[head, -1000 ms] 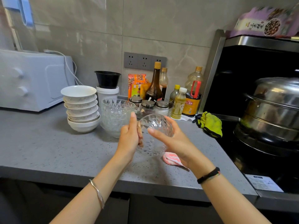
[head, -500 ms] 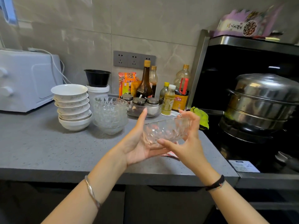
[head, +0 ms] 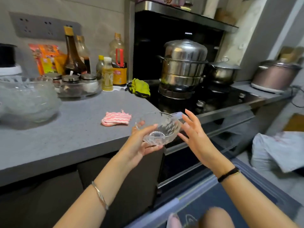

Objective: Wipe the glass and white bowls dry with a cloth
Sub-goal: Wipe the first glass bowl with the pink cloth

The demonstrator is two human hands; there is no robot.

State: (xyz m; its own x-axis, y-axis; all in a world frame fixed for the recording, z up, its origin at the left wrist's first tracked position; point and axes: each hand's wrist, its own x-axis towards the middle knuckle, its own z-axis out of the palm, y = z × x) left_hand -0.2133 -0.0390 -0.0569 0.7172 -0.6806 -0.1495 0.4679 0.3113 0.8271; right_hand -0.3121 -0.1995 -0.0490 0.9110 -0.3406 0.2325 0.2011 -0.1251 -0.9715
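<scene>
Only the left hand (head: 139,145) cups the bowl (head: 158,129), out past the table (head: 65,137) edge. Right hand (head: 195,139) is spread open beside it. Wet glass could slip and smash. Cloth (head: 116,118) lies on the table.

Open counter (head: 74,134) btw cloth (head: 116,118) & bowl stack (head: 28,99); bottles (head: 107,74) crowd rear.

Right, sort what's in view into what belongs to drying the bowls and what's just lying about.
Job: glass bowl held by the left hand; open right hand beside it; pink striped cloth on the counter; stack of glass bowls.
Lying about: steel steamer pot; yellow-green cloth; dark sauce bottle; seasoning jars; rice cooker.
</scene>
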